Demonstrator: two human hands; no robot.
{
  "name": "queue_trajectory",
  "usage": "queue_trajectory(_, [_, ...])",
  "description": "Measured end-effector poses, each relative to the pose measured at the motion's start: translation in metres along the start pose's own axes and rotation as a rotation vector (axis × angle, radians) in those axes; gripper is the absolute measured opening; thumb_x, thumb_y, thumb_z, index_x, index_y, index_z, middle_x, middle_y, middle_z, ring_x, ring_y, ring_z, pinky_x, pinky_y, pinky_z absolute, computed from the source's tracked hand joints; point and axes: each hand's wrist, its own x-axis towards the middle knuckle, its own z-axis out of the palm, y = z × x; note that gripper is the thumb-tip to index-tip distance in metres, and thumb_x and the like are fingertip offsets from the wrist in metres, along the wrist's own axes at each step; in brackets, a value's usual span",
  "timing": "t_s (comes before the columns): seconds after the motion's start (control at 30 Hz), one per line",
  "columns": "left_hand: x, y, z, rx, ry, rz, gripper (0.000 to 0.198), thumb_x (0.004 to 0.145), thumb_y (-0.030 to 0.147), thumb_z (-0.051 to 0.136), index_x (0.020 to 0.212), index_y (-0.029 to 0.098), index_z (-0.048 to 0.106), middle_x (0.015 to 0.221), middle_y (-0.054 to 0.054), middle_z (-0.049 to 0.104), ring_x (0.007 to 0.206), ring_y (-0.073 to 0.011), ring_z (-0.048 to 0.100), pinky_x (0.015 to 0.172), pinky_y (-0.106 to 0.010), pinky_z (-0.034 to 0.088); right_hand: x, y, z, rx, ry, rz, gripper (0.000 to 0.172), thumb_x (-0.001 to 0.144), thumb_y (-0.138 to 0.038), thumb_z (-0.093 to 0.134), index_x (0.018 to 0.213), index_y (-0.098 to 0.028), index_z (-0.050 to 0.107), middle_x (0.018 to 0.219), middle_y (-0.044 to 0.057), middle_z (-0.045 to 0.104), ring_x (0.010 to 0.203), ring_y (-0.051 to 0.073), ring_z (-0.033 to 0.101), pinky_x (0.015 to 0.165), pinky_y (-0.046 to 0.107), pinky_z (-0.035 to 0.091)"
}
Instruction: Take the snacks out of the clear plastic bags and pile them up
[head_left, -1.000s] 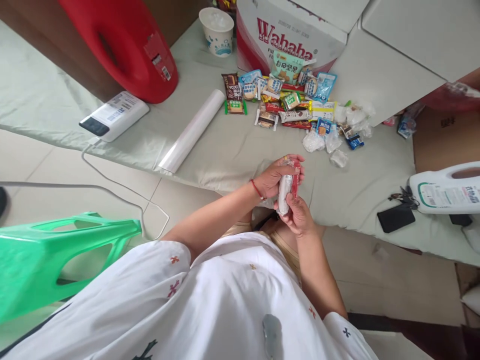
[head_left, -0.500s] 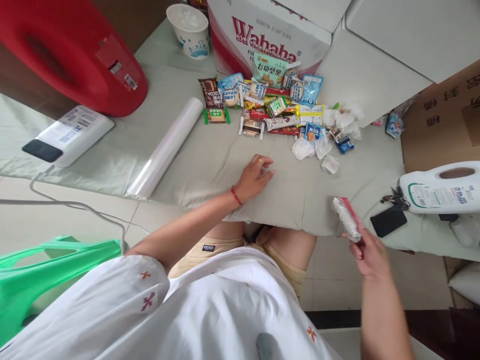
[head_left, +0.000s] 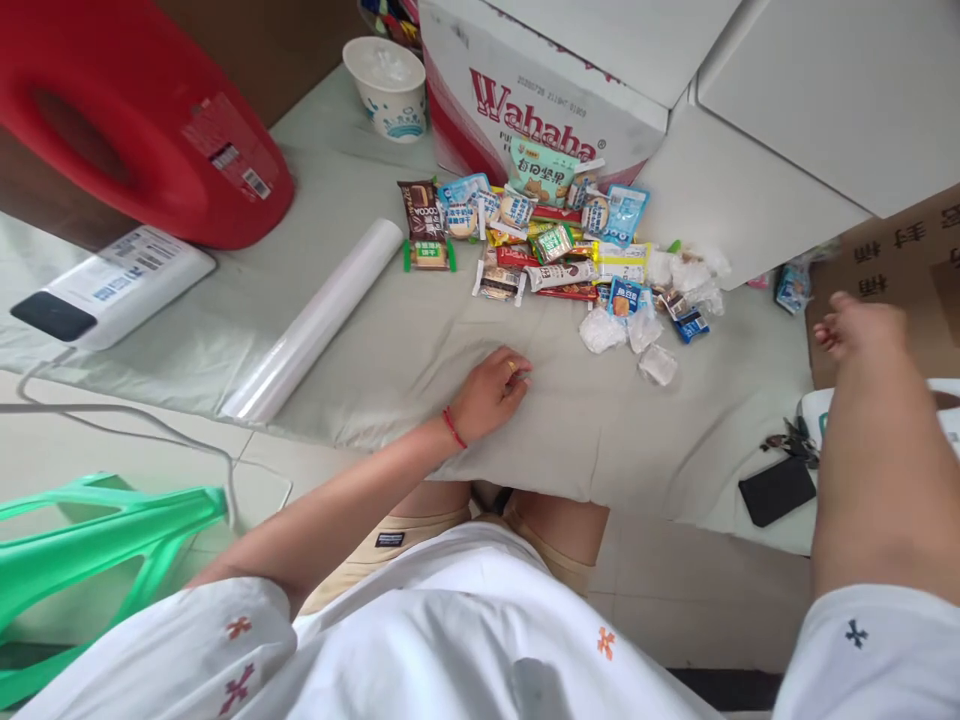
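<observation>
My left hand (head_left: 491, 388), wearing a ring and a red cord bracelet, rests on the pale green cloth (head_left: 420, 330) with its fingers curled in and nothing seen in them. Ahead of it lies a pile of wrapped snacks: a chocolate-brown cocoa packet (head_left: 422, 212), a mint green nut bag (head_left: 544, 172), a blue biscuit pouch (head_left: 626, 212) and several bars. Crumpled clear wrappers (head_left: 602, 330) lie at the pile's right. My right hand (head_left: 862, 328) is raised at the far right before the brown carton (head_left: 919, 240), somewhat blurred, fingers curled. No packet shows in it.
At left stand a red jug (head_left: 225, 150), a white device (head_left: 116, 285) with a cable and a clear film roll (head_left: 319, 320). A paper cup (head_left: 390, 90) and Wahaha box (head_left: 540, 95) stand behind. A black pouch (head_left: 776, 490), keys (head_left: 791, 440) and partly hidden white bottle (head_left: 814, 410) lie right.
My right hand has swung up and right, from beside the table's front edge to the brown carton. The red-and-clear packet it held is out of sight. My left hand's fingers have curled in more.
</observation>
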Motion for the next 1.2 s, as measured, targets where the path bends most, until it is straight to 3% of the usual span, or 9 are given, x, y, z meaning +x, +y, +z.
queue_trajectory(0.1, [0.000, 0.003, 0.000, -0.094, -0.025, -0.023, 0.025, 0.100, 0.032, 0.051, 0.101, 0.016, 0.070, 0.103, -0.009, 0.072, 0.084, -0.0161, 0.067, 0.077, -0.032, 0.057, -0.022, 0.042, 0.030, 0.002, -0.015, 0.010, 0.030, 0.081, -0.043, 0.076, 0.098, -0.018, 0.074, 0.073, 0.009, 0.068, 0.054, 0.015, 0.053, 0.045, 0.029, 0.041])
queue_trajectory(0.2, [0.011, 0.007, 0.000, -0.342, -0.050, -0.157, 0.037, 0.105, 0.039, 0.044, 0.125, 0.015, 0.064, 0.099, -0.007, 0.074, 0.067, -0.0115, 0.066, 0.063, -0.027, 0.055, -0.035, 0.080, 0.054, 0.002, -0.024, 0.043, 0.025, 0.077, -0.039, 0.076, 0.090, -0.017, 0.073, 0.062, 0.003, 0.063, 0.047, 0.012, 0.045, 0.041, 0.026, 0.033])
queue_trajectory(0.37, [0.054, -0.004, 0.005, -0.534, 0.102, -0.167, 0.031, 0.100, 0.023, 0.045, 0.128, 0.018, 0.057, 0.116, -0.009, 0.067, 0.067, -0.0092, 0.069, 0.066, -0.027, 0.059, -0.056, 0.112, 0.066, 0.013, -0.065, 0.061, 0.025, 0.070, -0.038, 0.078, 0.082, -0.017, 0.074, 0.049, -0.004, 0.051, 0.041, 0.009, 0.032, 0.038, 0.025, 0.021])
queue_trajectory(0.53, [0.077, -0.034, 0.004, -0.347, 0.170, 0.075, 0.021, 0.079, 0.002, 0.043, 0.073, 0.017, 0.057, 0.096, -0.007, 0.066, 0.090, -0.0151, 0.065, 0.084, -0.031, 0.055, -0.070, 0.073, 0.087, -0.092, -0.178, -0.197, 0.035, 0.073, -0.047, 0.075, 0.092, -0.018, 0.076, 0.061, -0.001, 0.060, 0.049, 0.011, 0.043, 0.047, 0.025, 0.033])
queue_trajectory(0.67, [0.074, -0.037, -0.001, -0.210, 0.098, 0.054, 0.026, 0.070, -0.002, 0.041, 0.068, 0.018, 0.058, 0.077, -0.002, 0.064, 0.077, -0.0140, 0.059, 0.078, -0.028, 0.047, -0.071, 0.031, 0.130, -0.287, -0.216, -0.564, 0.033, 0.083, -0.047, 0.069, 0.102, -0.020, 0.077, 0.091, 0.006, 0.071, 0.064, 0.014, 0.056, 0.069, 0.033, 0.051])
queue_trajectory(0.8, [0.072, -0.026, -0.003, -0.211, 0.031, -0.050, 0.025, 0.074, 0.000, 0.045, 0.069, 0.017, 0.062, 0.072, 0.001, 0.062, 0.069, -0.0125, 0.053, 0.070, -0.026, 0.042, -0.079, 0.011, 0.175, -0.469, -0.251, -0.766, 0.032, 0.083, -0.045, 0.070, 0.101, -0.020, 0.077, 0.109, 0.010, 0.071, 0.072, 0.017, 0.059, 0.081, 0.039, 0.054])
queue_trajectory(0.93, [0.074, -0.016, -0.002, -0.401, 0.059, -0.086, 0.012, 0.086, 0.013, 0.057, 0.091, 0.015, 0.068, 0.093, -0.003, 0.068, 0.072, -0.0109, 0.054, 0.068, -0.025, 0.044, -0.113, 0.005, 0.203, -0.312, -0.125, -0.753, 0.026, 0.088, -0.044, 0.066, 0.090, -0.020, 0.076, 0.097, 0.007, 0.070, 0.075, 0.019, 0.058, 0.081, 0.037, 0.052])
queue_trajectory(1.07, [0.076, -0.010, 0.002, -0.740, -0.042, -0.207, 0.052, 0.090, 0.050, 0.071, 0.130, 0.020, 0.057, 0.114, -0.007, 0.066, 0.060, -0.0067, 0.050, 0.058, -0.025, 0.042, -0.158, 0.005, 0.226, 0.154, -0.133, -0.562, 0.032, 0.089, -0.051, 0.068, 0.095, -0.020, 0.072, 0.082, 0.002, 0.066, 0.068, 0.015, 0.054, 0.068, 0.030, 0.049])
queue_trajectory(1.2, [0.080, -0.015, 0.007, -0.822, -0.123, -0.219, 0.056, 0.084, 0.064, 0.073, 0.110, 0.016, 0.061, 0.088, -0.001, 0.065, 0.058, -0.0070, 0.047, 0.058, -0.024, 0.039, -0.183, 0.014, 0.244, 0.296, -0.258, -0.447, 0.033, 0.084, -0.052, 0.075, 0.093, -0.021, 0.069, 0.078, -0.001, 0.063, 0.063, 0.012, 0.050, 0.061, 0.026, 0.044])
